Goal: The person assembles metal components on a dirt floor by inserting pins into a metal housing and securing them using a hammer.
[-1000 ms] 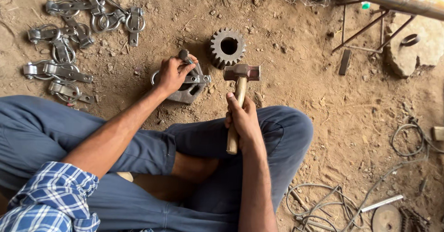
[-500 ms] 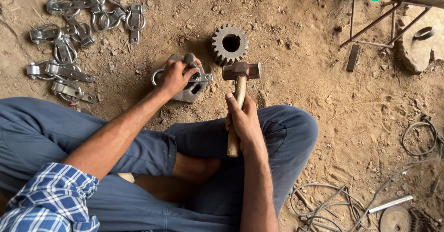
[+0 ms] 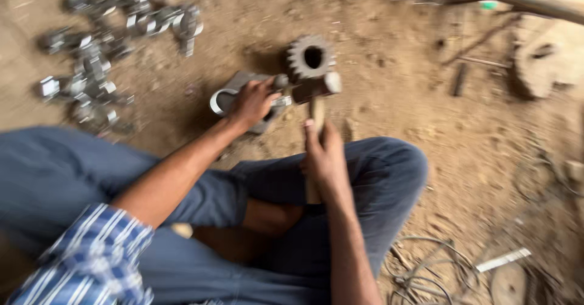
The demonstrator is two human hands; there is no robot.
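1. The left hand [image 3: 252, 103] lies flat over a grey metal clamp piece [image 3: 234, 95] on the dirt floor [image 3: 389, 128], fingers curled down over its top and pressing on it. The piece sits directly under the palm, with its curved end showing past the wrist side of the hand.
2. The right hand [image 3: 325, 159] is wrapped closed around the wooden handle of a hammer [image 3: 315, 98]. The handle's long axis runs straight away from the person, and the metal head lies beyond the fingertips, crosswise to the handle.
3. The hammer head sits just beside the fingertips of the left hand, at the far end of the clamp piece. Motion blur hides whether head and piece are touching.
4. Of the two hands, the left is the one on the clamp piece; the right stands back along the handle, nearer the person's knee.
5. A toothed gear wheel [image 3: 310, 55] lies flat on the floor just beyond the hammer head, farther from both hands than the clamp piece.
6. A scattered pile of similar metal pieces [image 3: 97, 80] lies well to the left of the left hand, out of its reach as it rests now.
7. Loose wire [image 3: 426, 268] coils on the floor to the right of the right forearm.
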